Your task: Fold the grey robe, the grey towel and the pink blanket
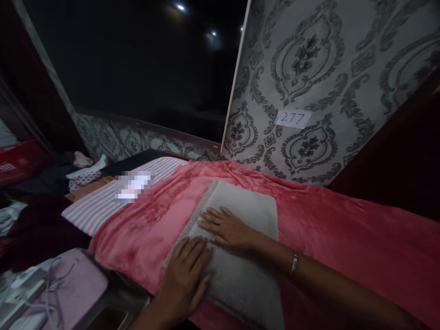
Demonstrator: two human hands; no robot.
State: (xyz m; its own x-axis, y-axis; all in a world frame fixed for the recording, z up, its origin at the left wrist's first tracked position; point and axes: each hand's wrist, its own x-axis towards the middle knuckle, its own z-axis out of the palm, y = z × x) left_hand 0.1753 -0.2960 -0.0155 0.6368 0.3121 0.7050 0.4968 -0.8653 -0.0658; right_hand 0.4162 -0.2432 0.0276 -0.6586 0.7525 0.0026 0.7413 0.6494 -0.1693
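Note:
A light grey folded cloth with a soft, thick-looking pile (pixel 247 201) lies on a pinkish-red plush blanket (pixel 343 224). My right hand (pixel 227 228) rests flat on the upper middle of the grey cloth, its fingers spread and pointing left. Below it, my left hand (pixel 187 275) lies over the cloth's left edge, with fingers stretched out and the thumb apart. Neither hand grips anything. Parts of the cloth are hidden under my hands and right forearm, and its exact kind cannot be made out.
A striped cloth (pixel 92 208) lies at the left, bearing a blurred-out bright object (pixel 134 187). A large dark screen (pixel 137 68) hangs on the patterned wall. At lower left, a power strip with wires (pixel 22 293) sits on a pinkish stool (pixel 82 279). Clothes are piled beyond.

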